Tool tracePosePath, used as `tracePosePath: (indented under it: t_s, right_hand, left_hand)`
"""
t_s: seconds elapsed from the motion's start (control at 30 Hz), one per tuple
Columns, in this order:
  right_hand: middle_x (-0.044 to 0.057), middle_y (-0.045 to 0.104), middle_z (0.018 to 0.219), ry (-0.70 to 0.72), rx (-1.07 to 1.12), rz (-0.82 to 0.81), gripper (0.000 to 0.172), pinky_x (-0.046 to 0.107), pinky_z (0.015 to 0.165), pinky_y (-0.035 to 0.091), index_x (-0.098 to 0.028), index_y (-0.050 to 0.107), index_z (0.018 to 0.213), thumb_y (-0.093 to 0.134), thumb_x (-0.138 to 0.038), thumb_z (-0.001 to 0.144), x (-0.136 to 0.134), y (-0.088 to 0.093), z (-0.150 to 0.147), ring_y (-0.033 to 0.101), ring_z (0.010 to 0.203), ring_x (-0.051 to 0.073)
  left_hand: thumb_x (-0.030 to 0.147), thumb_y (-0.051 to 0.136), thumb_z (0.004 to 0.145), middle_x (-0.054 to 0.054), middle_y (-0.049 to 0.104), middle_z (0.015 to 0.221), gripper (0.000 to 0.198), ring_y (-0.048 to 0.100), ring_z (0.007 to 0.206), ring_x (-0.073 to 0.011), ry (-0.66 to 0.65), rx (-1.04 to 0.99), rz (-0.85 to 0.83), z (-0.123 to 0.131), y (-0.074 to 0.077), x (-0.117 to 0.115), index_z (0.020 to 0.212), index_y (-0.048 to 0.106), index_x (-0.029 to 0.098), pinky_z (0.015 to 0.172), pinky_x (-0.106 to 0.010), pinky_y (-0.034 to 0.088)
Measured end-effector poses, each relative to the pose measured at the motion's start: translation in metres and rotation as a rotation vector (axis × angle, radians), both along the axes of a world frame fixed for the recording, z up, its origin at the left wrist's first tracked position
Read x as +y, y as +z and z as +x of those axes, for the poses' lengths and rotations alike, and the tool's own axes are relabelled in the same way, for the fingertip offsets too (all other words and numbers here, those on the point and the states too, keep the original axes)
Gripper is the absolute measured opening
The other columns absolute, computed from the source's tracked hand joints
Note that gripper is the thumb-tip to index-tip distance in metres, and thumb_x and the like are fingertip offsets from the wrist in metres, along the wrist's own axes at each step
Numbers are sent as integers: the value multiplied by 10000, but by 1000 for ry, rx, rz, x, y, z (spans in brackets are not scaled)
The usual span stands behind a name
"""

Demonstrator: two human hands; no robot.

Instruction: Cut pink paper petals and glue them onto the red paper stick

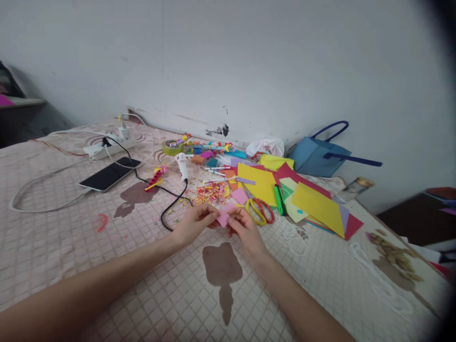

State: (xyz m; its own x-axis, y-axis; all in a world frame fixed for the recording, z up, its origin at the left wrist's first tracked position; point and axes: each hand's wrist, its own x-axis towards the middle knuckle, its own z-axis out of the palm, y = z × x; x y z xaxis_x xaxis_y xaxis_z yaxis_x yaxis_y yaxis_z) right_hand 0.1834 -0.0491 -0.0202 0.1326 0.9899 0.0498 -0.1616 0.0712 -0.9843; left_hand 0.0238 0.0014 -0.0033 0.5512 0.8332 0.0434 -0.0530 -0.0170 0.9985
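Between my two hands is a small piece of pink paper (223, 218), pinched from both sides above the table. The fingertips of my left hand (198, 221) grip its left edge. On the other edge, the thumb and fingers of my right hand (246, 230) are closed. Just beyond lies another pink paper piece (240, 195). Scissors with yellow handles (255, 212) and a red-handled pair (268, 212) rest to the right of it. A heap of tiny coloured paper bits (210, 195) spreads behind my left hand.
A white glue gun (182, 167) with a black cord stands beyond my left hand. Farther left are a tablet (109, 175) and a power strip (110, 148). Coloured sheets (317, 205), a green cutter (280, 199) and white string (294, 236) lie right. A blue bag (315, 156) stands behind.
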Motion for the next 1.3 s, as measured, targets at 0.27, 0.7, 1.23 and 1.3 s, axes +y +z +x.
tracePosePath:
  t_s: [0.27,0.7,1.23,1.3]
  right_hand:
    - [-36,548,680,64,-66,58,116,209,453,390,-230,520,871,564,-224,763,-1,4,0,485,512,102]
    - [-2,578,768,-50,-321,195,51,270,667,420,-222,575,803,602,-218,760,-1,1,0,535,721,155]
    - [-8,575,742,24,-169,131,50,261,647,430,-209,585,816,583,-207,766,-5,2,-6,535,681,139]
    - [-9,574,768,-1,-193,147,105,262,661,433,-216,576,830,579,-162,740,-4,0,-5,543,702,141]
  left_hand:
    - [259,579,743,-63,663,851,196,626,768,-160,-81,36,57,-2,-3,4,875,642,130,730,-313,505]
    - [222,605,743,-74,676,890,187,619,805,-174,28,94,256,-3,-3,2,901,642,130,736,-302,484]
    - [299,550,785,-44,652,812,202,599,749,-139,-7,-89,-128,0,-3,6,839,642,127,743,-288,489]
    - [193,555,741,-37,652,837,175,597,765,-136,-24,-87,-116,-1,-4,7,880,645,136,750,-287,488]
